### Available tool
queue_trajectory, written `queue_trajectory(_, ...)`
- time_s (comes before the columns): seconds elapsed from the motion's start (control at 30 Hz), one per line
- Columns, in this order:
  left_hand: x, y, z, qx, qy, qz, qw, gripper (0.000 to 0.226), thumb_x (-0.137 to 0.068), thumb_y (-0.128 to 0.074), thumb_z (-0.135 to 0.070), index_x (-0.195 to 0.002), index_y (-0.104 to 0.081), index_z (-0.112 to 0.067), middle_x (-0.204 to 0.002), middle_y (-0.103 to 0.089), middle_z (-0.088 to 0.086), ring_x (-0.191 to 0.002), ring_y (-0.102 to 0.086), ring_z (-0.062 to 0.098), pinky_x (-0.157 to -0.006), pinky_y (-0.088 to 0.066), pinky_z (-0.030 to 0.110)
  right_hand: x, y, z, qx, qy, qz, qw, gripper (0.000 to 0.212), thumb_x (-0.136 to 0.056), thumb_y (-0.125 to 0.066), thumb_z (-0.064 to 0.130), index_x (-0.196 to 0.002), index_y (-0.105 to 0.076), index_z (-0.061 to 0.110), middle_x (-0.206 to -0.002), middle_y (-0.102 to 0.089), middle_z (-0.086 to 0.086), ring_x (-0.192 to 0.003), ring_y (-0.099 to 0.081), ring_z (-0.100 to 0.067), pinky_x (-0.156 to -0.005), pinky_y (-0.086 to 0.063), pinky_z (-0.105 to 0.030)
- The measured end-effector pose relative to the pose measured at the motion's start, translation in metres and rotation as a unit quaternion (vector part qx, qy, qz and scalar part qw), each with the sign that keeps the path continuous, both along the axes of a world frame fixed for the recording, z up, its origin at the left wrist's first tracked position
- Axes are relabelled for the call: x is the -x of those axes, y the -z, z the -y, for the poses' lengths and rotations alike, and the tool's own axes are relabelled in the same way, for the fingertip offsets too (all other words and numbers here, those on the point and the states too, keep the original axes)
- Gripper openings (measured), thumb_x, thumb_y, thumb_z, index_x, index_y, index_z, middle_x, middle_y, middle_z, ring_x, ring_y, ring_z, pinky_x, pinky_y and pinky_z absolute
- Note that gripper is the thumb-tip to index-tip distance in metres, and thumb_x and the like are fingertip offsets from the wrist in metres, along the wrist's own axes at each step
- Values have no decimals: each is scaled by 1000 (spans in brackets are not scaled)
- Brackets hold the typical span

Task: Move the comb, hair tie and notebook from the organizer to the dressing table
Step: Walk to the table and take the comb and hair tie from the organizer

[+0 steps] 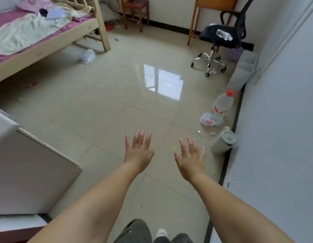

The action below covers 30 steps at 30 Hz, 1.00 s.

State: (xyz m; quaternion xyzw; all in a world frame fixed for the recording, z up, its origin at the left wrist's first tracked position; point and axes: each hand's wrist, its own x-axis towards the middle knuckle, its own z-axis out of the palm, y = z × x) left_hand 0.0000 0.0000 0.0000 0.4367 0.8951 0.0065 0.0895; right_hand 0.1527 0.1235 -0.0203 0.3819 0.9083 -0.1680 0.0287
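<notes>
— Where are the comb, hair tie and notebook?
— None shows in this view. Both hands are empty: the left hand (139, 151) and right hand (191, 157) are held out over the tiled floor (103, 106), fingers spread, apart from each other.
— And around them?
— A white cabinet (29, 172) stands at the left. A water bottle (222, 104) and a grey cup (223, 142) sit by the right wall, an office chair (220, 37) beyond, and a bed (29, 32) at the far left.

Bed (29, 37) — perhaps half — cropped left
</notes>
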Motion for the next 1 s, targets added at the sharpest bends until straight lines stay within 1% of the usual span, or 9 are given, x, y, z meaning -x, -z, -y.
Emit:
queue_trajectory(0.07,-9,13,0,33,-8,25,999,64,-95,-24,-44,-147,5,-21,-156,-7,7,-145,-3,22,-113,5,58,-9,14,4,24,12,37,999,59,-93,-22,51,-146,-3,33,-159,-2,-1,-146,3,-20,-113,5,-58)
queue_trajectory(0.2,-15,42,-3,70,8,42,997,65,-95,-23,-45,-147,8,-22,-158,-4,7,-146,-1,21,-113,5,58,-18,39,-1,44,17,81,996,60,-93,-21,53,-146,-3,33,-159,-4,-2,-146,1,-21,-112,2,-60)
queue_trajectory(0.33,22,50,-43,58,-12,53,997,64,-95,-23,-45,-147,8,-22,-158,-5,7,-146,-2,22,-114,4,58,23,44,-45,43,19,89,995,60,-93,-22,51,-147,-5,31,-159,-6,-3,-146,-1,-23,-113,0,-59)
queue_trajectory(0.43,73,51,-86,42,-16,53,998,64,-95,-23,-45,-147,7,-23,-158,-6,6,-146,-2,22,-114,4,57,79,42,-89,34,27,76,996,59,-94,-23,50,-147,-6,30,-159,-9,-3,-146,-4,-23,-113,-2,-58)
queue_trajectory(0.57,160,42,-151,42,-18,67,997,63,-95,-23,-45,-147,6,-23,-158,-7,5,-146,-2,22,-114,5,57,161,35,-157,41,51,86,994,59,-94,-24,49,-147,-7,30,-158,-10,-3,-146,-5,-21,-114,-3,-57)
queue_trajectory(0.67,228,29,-203,48,5,44,998,64,-95,-23,-44,-148,5,-22,-158,-8,7,-145,-4,22,-114,4,58,219,23,-208,38,73,81,993,58,-94,-24,49,-147,-9,29,-158,-12,-3,-145,-7,-21,-115,-5,-56)
queue_trajectory(0.73,271,22,-244,47,17,33,998,64,-95,-24,-43,-148,4,-21,-157,-8,7,-145,-4,22,-114,4,58,255,16,-243,37,79,79,993,58,-95,-25,49,-147,-10,28,-158,-14,-4,-145,-8,-21,-115,-6,-56)
queue_trajectory(0.83,319,14,-307,31,13,42,999,63,-95,-24,-43,-148,4,-21,-157,-7,7,-145,-4,22,-114,4,58,299,10,-297,30,85,72,993,58,-94,-25,48,-147,-10,28,-158,-14,-4,-145,-9,-22,-114,-5,-56)
queue_trajectory(1.0,397,22,-430,26,49,40,998,62,-95,-21,-43,-147,5,-22,-158,-5,7,-145,-1,24,-114,4,58,374,17,-414,17,111,67,991,58,-94,-24,48,-147,-9,28,-158,-15,-5,-145,-10,-23,-114,-8,-58)
